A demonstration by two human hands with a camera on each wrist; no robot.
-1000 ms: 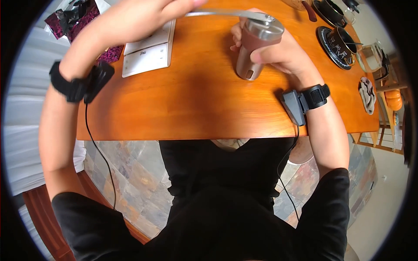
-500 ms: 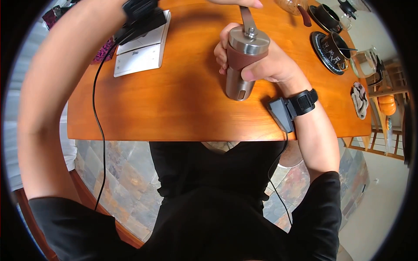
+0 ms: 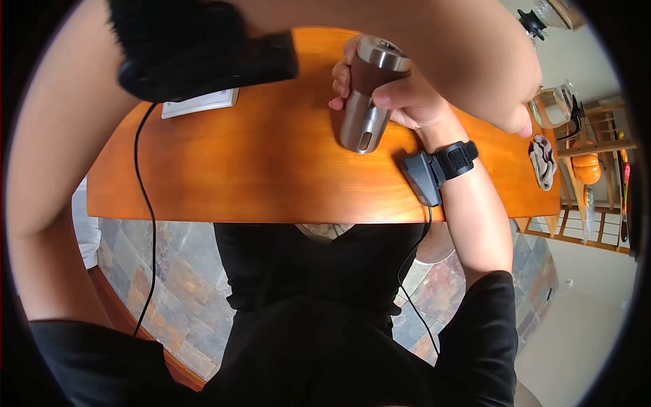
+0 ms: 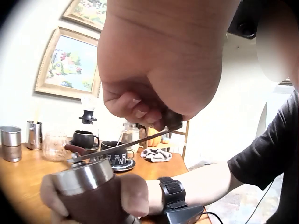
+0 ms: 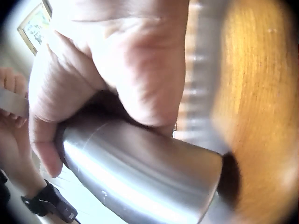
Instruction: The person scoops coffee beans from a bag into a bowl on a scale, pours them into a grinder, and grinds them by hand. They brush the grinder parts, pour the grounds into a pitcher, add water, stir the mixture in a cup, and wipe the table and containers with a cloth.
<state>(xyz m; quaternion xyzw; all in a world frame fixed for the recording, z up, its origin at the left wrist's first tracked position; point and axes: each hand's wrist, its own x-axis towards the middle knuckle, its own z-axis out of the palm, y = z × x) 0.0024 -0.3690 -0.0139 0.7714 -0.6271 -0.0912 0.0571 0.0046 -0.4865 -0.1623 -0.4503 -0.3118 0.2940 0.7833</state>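
A hand coffee grinder (image 3: 364, 112), steel with a brown band, tilts slightly over the wooden table (image 3: 271, 169). Around its band curls my right hand (image 3: 415, 102), thumb across the front. The right wrist view shows that hand (image 5: 126, 60) wrapped over the steel body. My left hand (image 4: 159, 79) grips the knob end of the crank handle (image 4: 133, 147), which runs out from the grinder's lid in the left wrist view. From the head view, my left forearm and hand (image 3: 485, 64) cross over the grinder's far right side and hide most of the crank.
A white scale (image 3: 203, 104) lies at the table's left, partly hidden by my wrist camera. Black cups (image 4: 85, 139), a glass jug (image 4: 56, 147) and metal cups (image 4: 11, 140) stand farther back. A crumpled cloth (image 3: 542, 163) lies near the right edge.
My left hand has swung the crank from the left, past the far side, around to the right. My right hand keeps its grip on the grinder, which has shifted slightly left in view.
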